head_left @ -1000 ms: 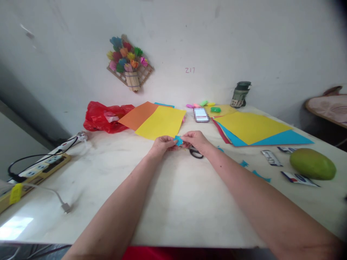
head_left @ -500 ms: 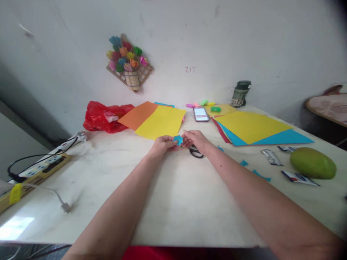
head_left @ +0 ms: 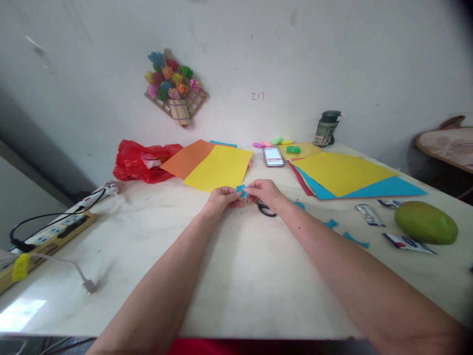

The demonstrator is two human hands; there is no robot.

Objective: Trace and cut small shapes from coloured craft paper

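Note:
A small blue paper cutout [head_left: 241,190] with a notched edge is held between my two hands over the table's middle. My left hand [head_left: 222,196] pinches it from the left, thumb on top. On the other side, my right hand [head_left: 263,191] has thumb and fingertip closed on its right edge. Black-handled scissors [head_left: 266,210] lie on the table just below my right hand; their blades are hidden. Blue paper scraps [head_left: 355,240] are scattered beside my right forearm.
Yellow paper [head_left: 221,166] and orange paper [head_left: 186,157] lie beyond my hands, near a red plastic bag [head_left: 140,161]. A phone [head_left: 274,157] sits at the back. More coloured sheets [head_left: 343,172], a green mango-like fruit [head_left: 425,223] and wrappers are at right; a power strip [head_left: 55,231] is at left.
Half a second ago my right fingers were off the cutout's edge, and its scalloped shape showed; now they pinch it again. My left hand has kept its hold.

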